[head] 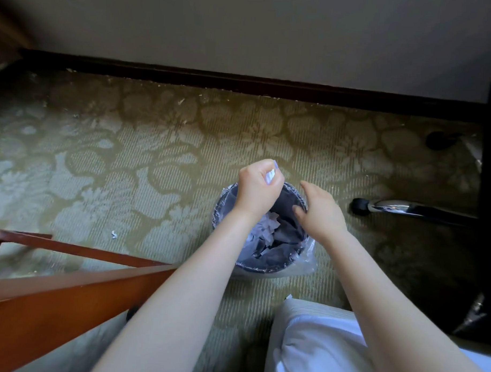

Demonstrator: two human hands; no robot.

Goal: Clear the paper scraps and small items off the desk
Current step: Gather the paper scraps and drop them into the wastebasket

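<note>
Pinching a small white paper scrap (271,176), left hand (256,190) hovers above bin (263,267).

olive carpet (156,143) with pale floral pattern and fine stripes; dark bin (263,267) holding white paper scraps (266,228); reddish-brown desk (53,304); dark brown baseboard (242,80); chrome chair leg (399,209).

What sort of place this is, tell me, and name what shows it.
Likely a hotel room or office: floral carpet, a wooden desk, a chrome chair leg and a plastic-lined waste bin, over which the left hand pinches a paper scrap.
</note>
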